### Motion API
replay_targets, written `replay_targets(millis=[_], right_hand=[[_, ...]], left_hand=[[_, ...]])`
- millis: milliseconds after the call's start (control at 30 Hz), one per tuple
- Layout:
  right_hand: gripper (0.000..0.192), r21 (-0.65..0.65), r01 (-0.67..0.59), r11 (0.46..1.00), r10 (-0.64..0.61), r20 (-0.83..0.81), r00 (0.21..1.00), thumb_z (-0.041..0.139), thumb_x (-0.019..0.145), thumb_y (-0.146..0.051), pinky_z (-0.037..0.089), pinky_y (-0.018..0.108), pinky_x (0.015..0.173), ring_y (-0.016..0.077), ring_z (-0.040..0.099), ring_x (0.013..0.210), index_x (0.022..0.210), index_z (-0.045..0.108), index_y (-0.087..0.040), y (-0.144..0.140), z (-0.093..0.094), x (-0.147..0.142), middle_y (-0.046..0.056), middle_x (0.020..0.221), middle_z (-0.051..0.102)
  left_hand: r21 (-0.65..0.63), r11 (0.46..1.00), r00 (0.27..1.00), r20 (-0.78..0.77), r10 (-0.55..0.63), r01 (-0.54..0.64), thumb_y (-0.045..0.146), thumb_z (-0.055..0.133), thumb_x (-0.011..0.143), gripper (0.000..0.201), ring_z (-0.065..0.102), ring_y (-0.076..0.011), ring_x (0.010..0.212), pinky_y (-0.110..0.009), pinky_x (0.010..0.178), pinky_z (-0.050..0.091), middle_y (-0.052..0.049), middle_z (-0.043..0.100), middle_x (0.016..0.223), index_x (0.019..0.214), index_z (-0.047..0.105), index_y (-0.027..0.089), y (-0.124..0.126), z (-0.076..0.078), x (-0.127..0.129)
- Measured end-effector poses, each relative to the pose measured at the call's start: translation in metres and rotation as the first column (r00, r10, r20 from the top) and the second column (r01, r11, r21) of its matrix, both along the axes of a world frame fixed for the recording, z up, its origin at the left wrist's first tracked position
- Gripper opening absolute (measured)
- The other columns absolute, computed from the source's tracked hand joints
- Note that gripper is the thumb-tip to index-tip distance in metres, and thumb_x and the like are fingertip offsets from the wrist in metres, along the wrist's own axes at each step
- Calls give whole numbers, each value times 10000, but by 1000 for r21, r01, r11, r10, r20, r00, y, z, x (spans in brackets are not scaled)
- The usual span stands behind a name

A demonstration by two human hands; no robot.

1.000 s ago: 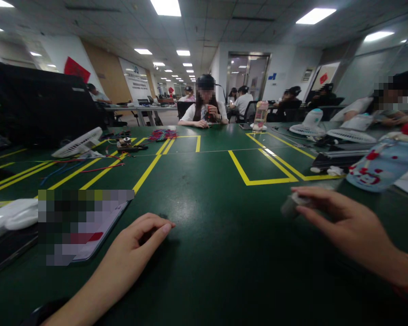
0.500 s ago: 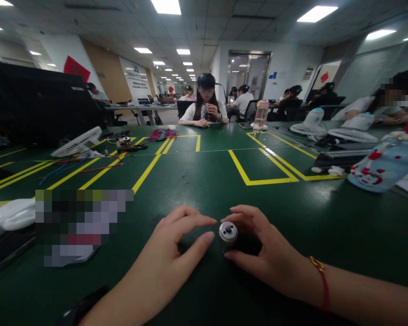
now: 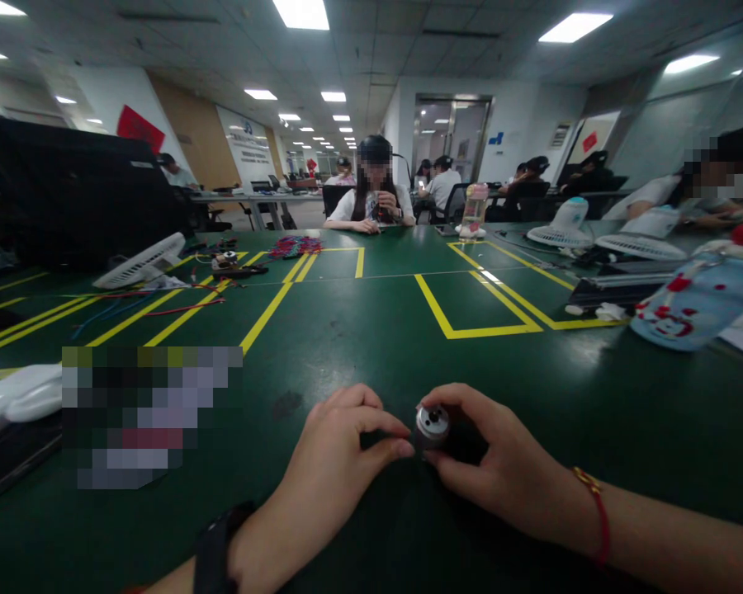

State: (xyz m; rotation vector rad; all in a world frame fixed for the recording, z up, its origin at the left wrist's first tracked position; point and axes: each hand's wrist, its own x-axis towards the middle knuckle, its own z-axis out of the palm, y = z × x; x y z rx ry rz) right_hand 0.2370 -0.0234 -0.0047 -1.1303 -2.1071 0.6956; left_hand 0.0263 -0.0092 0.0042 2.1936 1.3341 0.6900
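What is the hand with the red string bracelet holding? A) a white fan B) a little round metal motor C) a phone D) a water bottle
B: the right hand, the one with the red bracelet, pinches a small round silver motor above the green table.

Both forearms reach in from the near edge and meet at the middle. The left hand (image 3: 328, 462) lies knuckles up, fingers curled inward, thumb and forefinger tips drawn together and pointing right. A dark band circles its wrist. The right hand (image 3: 501, 474) comes from the right, knuckles up, thumb and fingers pinched and pointing left, almost meeting the left fingertips. A red cord sits on the right wrist.
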Motion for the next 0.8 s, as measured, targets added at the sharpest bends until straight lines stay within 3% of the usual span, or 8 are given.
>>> replay_targets(millis=[167, 300, 400, 500, 600, 700, 767, 800], right_hand=[[421, 20, 56, 998, -55, -45, 997, 620, 753, -262, 528, 272, 828, 128, 608, 930, 1151, 489, -238, 2, 2, 5, 37, 1064, 606], [487, 127, 257, 958, -259, -4, 966, 607, 783, -345, 532, 298, 869, 155, 609, 1008, 1238, 464, -248, 10, 3, 51, 58, 1183, 578], [523, 236, 478, 846, -509, 92, 856, 631, 747, -443, 551, 305, 801, 185, 630, 959, 1218, 503, -256, 14, 2, 112, 70, 1170, 592], [559, 241, 681, 692, -722, 218, 657, 659, 692, -523, 545, 291, 643, 202, 657, 802, 1178, 531, -277, 13, -1, 176, 100, 1033, 639], [549, 228, 724, 652, -751, 325, 574, 629, 698, -572, 525, 316, 628, 221, 655, 795, 1162, 523, -298, 13, -2, 214, 116, 993, 645], [695, 542, 597, 592, -795, 271, 542, 622, 667, -615, 444, 451, 903, 318, 544, 1101, 1221, 487, -218, 16, 2, 199, 165, 1177, 566], [695, 702, 431, 567, -748, 219, 626, 619, 681, -593, 303, 500, 1035, 333, 413, 1241, 1236, 489, -196, 17, 8, 157, 152, 1301, 475], [619, 711, 338, 617, -659, 231, 716, 604, 715, -563, 271, 492, 1057, 304, 400, 1251, 1219, 511, -216, 17, 10, 130, 117, 1322, 459]], left_hand=[[-33, 999, 1000, 26, 5, -4, 350, 725, 740, 133, 584, -224, 852, -342, 740, 442, -5, 640, 851, 865, 746, 312, 0, -4, 1], [-87, 987, 987, 75, 140, -133, 371, 652, 798, 215, 588, -201, 791, -311, 698, 458, -11, 625, 881, 990, 701, 287, 1, 4, -36], [-154, 951, 955, 85, 284, -269, 459, 587, 832, 305, 583, -181, 682, -273, 599, 446, 9, 606, 760, 1055, 662, 265, 3, 2, -74], [-234, 918, 927, 122, 355, -321, 484, 566, 842, 315, 609, -187, 733, -257, 601, 453, 7, 654, 803, 1047, 649, 260, 4, -4, -95], [-230, 912, 914, 148, 379, -341, 483, 576, 839, 289, 624, -206, 836, -258, 640, 468, -1, 688, 911, 1011, 655, 265, 3, -9, -96], [-208, 916, 915, 146, 376, -343, 484, 583, 834, 281, 632, -219, 850, -265, 640, 477, -1, 696, 915, 993, 660, 265, 2, -9, -91], [-203, 917, 915, 148, 375, -344, 485, 576, 839, 284, 637, -223, 846, -271, 638, 480, -4, 699, 924, 995, 659, 264, 1, -9, -90], [-202, 916, 914, 150, 378, -346, 485, 573, 840, 287, 638, -222, 839, -274, 643, 481, -5, 700, 927, 1000, 658, 263, 1, -9, -91]])
